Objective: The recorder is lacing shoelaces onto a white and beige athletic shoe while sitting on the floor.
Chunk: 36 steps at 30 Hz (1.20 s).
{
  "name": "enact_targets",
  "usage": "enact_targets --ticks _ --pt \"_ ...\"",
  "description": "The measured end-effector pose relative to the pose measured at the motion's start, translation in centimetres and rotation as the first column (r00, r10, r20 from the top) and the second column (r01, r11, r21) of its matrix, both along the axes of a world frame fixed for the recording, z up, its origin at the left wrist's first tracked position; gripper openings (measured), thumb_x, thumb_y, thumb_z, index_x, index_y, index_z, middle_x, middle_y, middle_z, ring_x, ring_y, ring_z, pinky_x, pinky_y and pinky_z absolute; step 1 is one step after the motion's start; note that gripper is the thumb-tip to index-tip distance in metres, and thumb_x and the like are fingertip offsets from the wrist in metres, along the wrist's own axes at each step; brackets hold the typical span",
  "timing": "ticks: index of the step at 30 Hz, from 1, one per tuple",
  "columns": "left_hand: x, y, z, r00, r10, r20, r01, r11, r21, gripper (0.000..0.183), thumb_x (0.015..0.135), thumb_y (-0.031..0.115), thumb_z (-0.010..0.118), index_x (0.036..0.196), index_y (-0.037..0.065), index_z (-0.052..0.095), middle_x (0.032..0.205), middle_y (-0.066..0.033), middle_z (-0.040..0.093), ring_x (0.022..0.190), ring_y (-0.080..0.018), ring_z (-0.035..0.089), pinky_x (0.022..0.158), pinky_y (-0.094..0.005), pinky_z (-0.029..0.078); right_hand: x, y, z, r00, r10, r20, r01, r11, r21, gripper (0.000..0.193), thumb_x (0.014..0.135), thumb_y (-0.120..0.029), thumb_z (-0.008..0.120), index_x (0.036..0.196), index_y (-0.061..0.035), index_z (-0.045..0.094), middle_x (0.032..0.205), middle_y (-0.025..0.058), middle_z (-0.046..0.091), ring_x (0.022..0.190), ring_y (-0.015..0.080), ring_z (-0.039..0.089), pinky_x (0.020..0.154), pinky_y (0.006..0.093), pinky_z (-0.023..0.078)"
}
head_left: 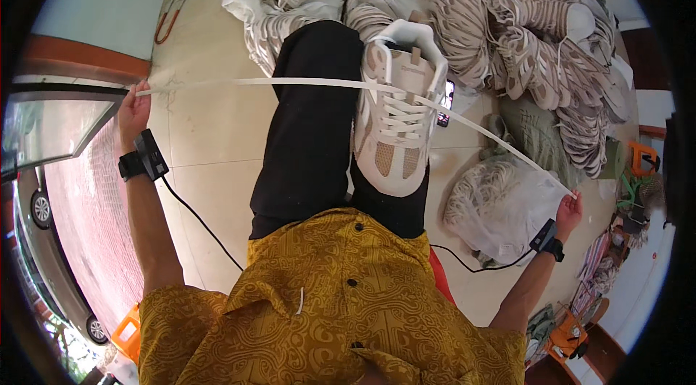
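A beige and white lace-up sneaker (392, 176) rests on my right thigh, its toe toward me and its opening away. White lacing criss-crosses its tongue, and the two loose ends of the shoelace (312, 83) stretch out to either side. My left hand (133, 111), far out to the left, pinches one end. At the far right, my right hand (570, 212) pinches the other, lower down. Both ends look pulled nearly straight, the left one passing over my left knee. My arms are spread wide, each wrist wearing a small strapped device with a black cable.
Bundled shoe uppers (464, 30) lie heaped across the floor ahead and to the right. A clear plastic bag of white laces (486, 204) sits right of my leg, near a phone (445, 104). A glass door panel (61, 127) stands close to my left hand; a narrow U-shaped tool (176, 11) lies beyond.
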State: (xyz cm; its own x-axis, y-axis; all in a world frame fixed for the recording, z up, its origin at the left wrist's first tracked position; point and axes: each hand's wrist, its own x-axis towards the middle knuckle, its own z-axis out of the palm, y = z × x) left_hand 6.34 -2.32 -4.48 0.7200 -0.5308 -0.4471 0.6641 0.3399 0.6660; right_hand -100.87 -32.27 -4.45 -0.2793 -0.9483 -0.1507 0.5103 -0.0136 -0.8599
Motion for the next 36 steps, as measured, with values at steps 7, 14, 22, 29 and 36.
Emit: enact_targets --ticks 7,14,22,29,36 --pt "6.5 4.7 -3.0 0.871 -0.477 0.119 0.481 0.774 -0.412 0.03 0.093 0.004 0.042 0.119 -0.011 0.04 0.122 -0.0204 0.047 0.116 -0.0267 0.046 0.103 -0.0354 0.036 2.6 -2.1 -0.9 0.988 -0.15 -0.041 0.152 0.987 0.055 0.022 0.087 -0.011 0.054 0.104 0.0035 0.057 0.105 0.0129 0.057 0.097 0.023 0.054 0.079 0.034 0.046" --pt "-5.8 -4.8 1.7 0.785 -0.473 0.4 0.53 0.847 -0.037 0.018 0.091 0.006 0.047 0.106 -0.004 0.049 0.098 -0.008 0.054 0.085 -0.0134 0.051 0.075 -0.0252 0.044 8.9 -3.3 0.7 0.977 0.126 -0.174 -0.106 0.987 0.12 0.026 0.084 -0.01 0.056 0.106 0.0032 0.056 0.09 0.0091 0.06 0.082 0.0201 0.057 0.074 0.0317 0.047" --pt "-28.4 -15.1 11.4 0.583 -0.69 0.429 0.546 0.724 0.422 0.037 0.086 0.018 0.054 0.115 -0.004 0.047 0.09 -0.008 0.058 0.073 -0.0135 0.056 0.064 -0.0255 0.047 39.2 -0.7 8.3 0.648 0.565 -0.511 -0.647 0.762 0.021 0.022 0.075 -0.003 0.06 0.094 0.008 0.061 0.087 0.0108 0.062 0.071 0.015 0.056 0.069 0.0264 0.045" --pt "-34.9 -17.3 10.1 -0.003 -0.641 0.768 0.375 0.711 0.595 0.014 0.081 0.01 0.058 0.091 0.0 0.061 0.078 -0.0072 0.063 0.072 -0.0151 0.061 0.066 -0.0259 0.048 52.1 4.1 12.0 0.313 0.756 -0.575 -0.855 0.488 0.176 0.023 0.071 -0.003 0.061 0.094 0.0017 0.064 0.076 0.0032 0.061 0.061 0.008 0.054 0.055 0.021 0.042" --pt "-36.2 -17.4 8.0 -0.107 -0.588 0.802 0.338 0.737 0.586 0.012 0.076 0.005 0.057 0.087 0.001 0.059 0.073 -0.0124 0.061 0.064 -0.021 0.06 0.061 -0.0296 0.047 53.7 5.3 12.1 0.074 0.738 -0.671 -0.796 0.449 0.406 0.024 0.067 -0.002 0.064 0.091 0.0023 0.063 0.072 -0.0005 0.058 0.057 0.0053 0.052 0.051 0.0196 0.04"
